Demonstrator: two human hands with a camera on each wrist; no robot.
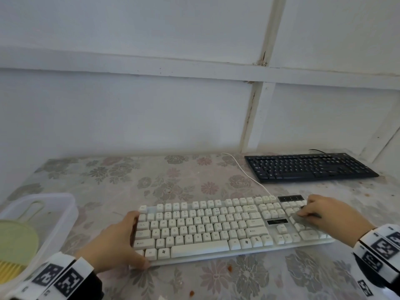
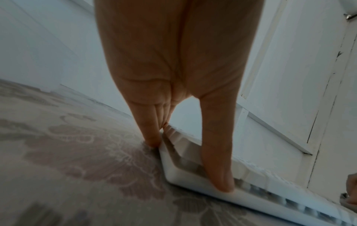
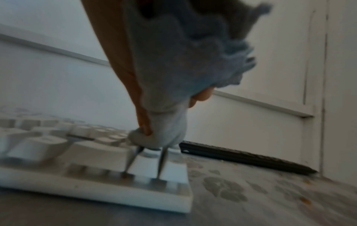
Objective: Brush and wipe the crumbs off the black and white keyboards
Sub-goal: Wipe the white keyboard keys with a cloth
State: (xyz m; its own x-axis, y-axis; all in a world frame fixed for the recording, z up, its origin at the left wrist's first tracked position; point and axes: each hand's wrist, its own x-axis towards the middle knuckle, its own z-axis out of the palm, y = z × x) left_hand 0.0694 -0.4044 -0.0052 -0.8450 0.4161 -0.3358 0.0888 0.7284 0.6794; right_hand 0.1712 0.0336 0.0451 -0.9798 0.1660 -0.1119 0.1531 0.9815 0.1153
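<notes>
The white keyboard point(image 1: 216, 226) lies across the near table. My left hand point(image 1: 129, 239) braces its left end: straight fingers point(image 2: 152, 137) stand against the side and the thumb point(image 2: 220, 175) lies on the front corner. My right hand point(image 1: 309, 213) is over the number pad. It grips a bunched blue-grey cloth point(image 3: 183, 53) together with a small white-handled tool point(image 3: 156, 140). The tool's two thin metal prongs reach down between keys at the keyboard's right end. The black keyboard point(image 1: 309, 167) lies untouched at the back right by the wall.
A clear plastic bin point(image 1: 54, 204) at the left edge holds a pale green brush and pan point(image 1: 17, 241). The white cable point(image 1: 244, 169) runs back across the floral tablecloth. Orange crumbs point(image 1: 229, 267) dot the cloth in front of the white keyboard and near the black one point(image 3: 305, 200).
</notes>
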